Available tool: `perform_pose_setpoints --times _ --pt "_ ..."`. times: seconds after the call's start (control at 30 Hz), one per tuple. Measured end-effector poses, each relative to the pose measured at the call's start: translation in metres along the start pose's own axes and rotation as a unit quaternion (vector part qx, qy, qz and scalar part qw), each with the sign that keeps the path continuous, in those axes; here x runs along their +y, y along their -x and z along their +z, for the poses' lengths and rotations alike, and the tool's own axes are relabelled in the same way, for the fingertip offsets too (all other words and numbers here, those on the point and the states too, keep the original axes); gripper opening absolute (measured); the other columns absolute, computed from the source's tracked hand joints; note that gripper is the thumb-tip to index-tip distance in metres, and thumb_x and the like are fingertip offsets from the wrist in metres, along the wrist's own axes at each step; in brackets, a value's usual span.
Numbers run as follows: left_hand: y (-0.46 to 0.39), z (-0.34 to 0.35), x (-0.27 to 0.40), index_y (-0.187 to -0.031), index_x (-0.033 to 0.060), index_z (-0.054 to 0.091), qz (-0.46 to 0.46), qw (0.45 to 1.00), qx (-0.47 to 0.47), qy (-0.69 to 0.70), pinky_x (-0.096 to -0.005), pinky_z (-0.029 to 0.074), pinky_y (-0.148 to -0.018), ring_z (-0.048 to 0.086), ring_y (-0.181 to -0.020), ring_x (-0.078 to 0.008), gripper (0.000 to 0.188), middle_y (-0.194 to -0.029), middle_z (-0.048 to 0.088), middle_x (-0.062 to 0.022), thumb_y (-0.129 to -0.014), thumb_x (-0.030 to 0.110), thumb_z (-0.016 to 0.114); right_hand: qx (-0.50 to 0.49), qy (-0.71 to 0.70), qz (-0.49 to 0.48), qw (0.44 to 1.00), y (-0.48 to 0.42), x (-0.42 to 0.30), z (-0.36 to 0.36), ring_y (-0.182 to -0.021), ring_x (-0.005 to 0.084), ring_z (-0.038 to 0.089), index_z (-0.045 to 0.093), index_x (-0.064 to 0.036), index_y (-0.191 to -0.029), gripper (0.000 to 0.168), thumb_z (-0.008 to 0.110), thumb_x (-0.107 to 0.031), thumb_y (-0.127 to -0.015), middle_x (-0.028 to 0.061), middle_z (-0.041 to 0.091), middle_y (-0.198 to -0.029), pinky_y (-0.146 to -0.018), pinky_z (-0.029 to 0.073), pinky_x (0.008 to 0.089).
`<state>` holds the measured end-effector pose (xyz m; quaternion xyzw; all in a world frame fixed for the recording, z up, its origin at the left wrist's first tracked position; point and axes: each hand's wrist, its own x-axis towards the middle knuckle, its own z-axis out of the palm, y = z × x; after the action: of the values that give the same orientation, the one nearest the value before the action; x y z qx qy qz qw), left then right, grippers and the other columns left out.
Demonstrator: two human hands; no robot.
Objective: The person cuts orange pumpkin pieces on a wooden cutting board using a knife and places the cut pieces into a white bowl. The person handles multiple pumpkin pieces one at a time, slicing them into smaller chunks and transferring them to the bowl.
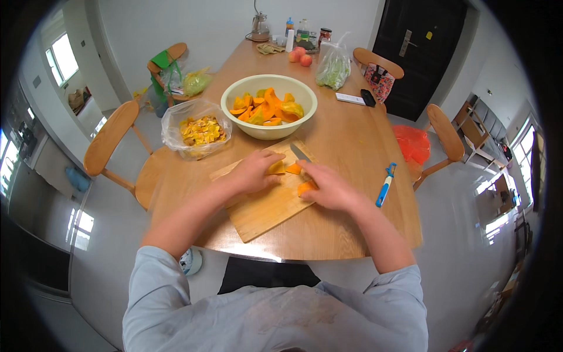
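My left hand (259, 170) is over the wooden cutting board (264, 215), its fingers and thumb around a cut pumpkin piece (276, 167). An orange pumpkin chunk (293, 168) sits between my two hands, close to my right fingertips. My right hand (330, 185) has its thumb and fingers about another pumpkin chunk (306, 188). A knife blade (300, 152) points away to the upper left, just beyond my right fingers. Its handle is hidden by that hand, so whether I hold it is unclear.
Beyond the board stands a cream bowl (269, 131) of pumpkin pieces. Left of it is a plastic bag (173, 127) of peelings and pulp. A blue-and-white peeler (385, 187) lies at right. Farther back are apples (300, 55), bagged greens (333, 72) and a white box (350, 99).
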<state>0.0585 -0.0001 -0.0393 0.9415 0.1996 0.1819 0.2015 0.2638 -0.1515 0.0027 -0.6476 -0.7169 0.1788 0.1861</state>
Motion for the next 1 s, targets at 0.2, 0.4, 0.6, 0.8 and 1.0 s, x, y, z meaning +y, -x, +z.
perform_pose_setpoints --times 0.2,0.4,0.6,0.8,1.0 --pt "-0.01 0.023 -0.01 -0.128 0.0099 0.061 -0.015 1.0 0.002 -0.019 -0.0407 0.046 -0.1 0.055 -0.116 -0.0358 0.052 -0.121 0.059 -0.0168 -0.078 0.012 0.077 0.021 0.073 -0.035 0.996 0.007 0.008 0.041 -0.113 0.0329 0.052 0.056 -0.008 -0.13 0.047 0.067 -0.008 -0.084 0.0135 0.058 -0.12 -0.101 0.044 0.0404" --pt "-0.003 0.019 -0.004 -0.12 0.0089 0.064 -0.042 0.999 0.005 -0.02 -0.041 0.049 -0.095 0.058 -0.108 -0.0354 0.044 -0.114 0.06 -0.0163 -0.077 0.01 0.077 0.073 0.032 -0.046 0.996 -0.007 0.01 0.044 -0.112 0.0363 0.053 0.059 -0.005 -0.118 0.035 0.069 -0.008 -0.084 0.0158 0.057 -0.116 -0.099 0.045 0.0419" --pt "0.008 0.012 0.005 -0.121 0.0092 0.064 -0.04 0.999 0.035 -0.006 -0.0415 0.051 -0.092 0.059 -0.106 -0.0358 0.046 -0.114 0.06 -0.0175 -0.077 0.011 0.077 0.155 -0.02 -0.062 0.986 -0.036 0.019 0.042 -0.114 0.0375 0.052 0.058 -0.005 -0.122 0.042 0.07 -0.007 -0.083 0.0163 0.057 -0.118 -0.099 0.046 0.043" --pt "0.015 0.015 -0.001 -0.121 0.0091 0.064 -0.039 0.998 0.034 -0.022 -0.0412 0.051 -0.092 0.059 -0.107 -0.0361 0.046 -0.115 0.06 -0.0172 -0.077 0.012 0.078 0.026 0.068 -0.023 0.997 -0.058 0.019 0.037 -0.118 0.0356 0.053 0.057 -0.009 -0.13 0.049 0.07 -0.008 -0.083 0.0167 0.056 -0.125 -0.1 0.047 0.0414" --pt "0.019 0.017 -0.001 -0.119 0.0085 0.064 -0.033 0.998 0.027 -0.045 -0.0419 0.05 -0.094 0.059 -0.108 -0.0361 0.046 -0.117 0.06 -0.0171 -0.075 0.013 0.079 -0.051 0.088 0.038 0.994 -0.069 0.012 0.029 -0.121 0.0346 0.053 0.06 -0.009 -0.124 0.045 0.074 -0.015 -0.081 0.0172 0.054 -0.128 -0.1 0.047 0.0422"
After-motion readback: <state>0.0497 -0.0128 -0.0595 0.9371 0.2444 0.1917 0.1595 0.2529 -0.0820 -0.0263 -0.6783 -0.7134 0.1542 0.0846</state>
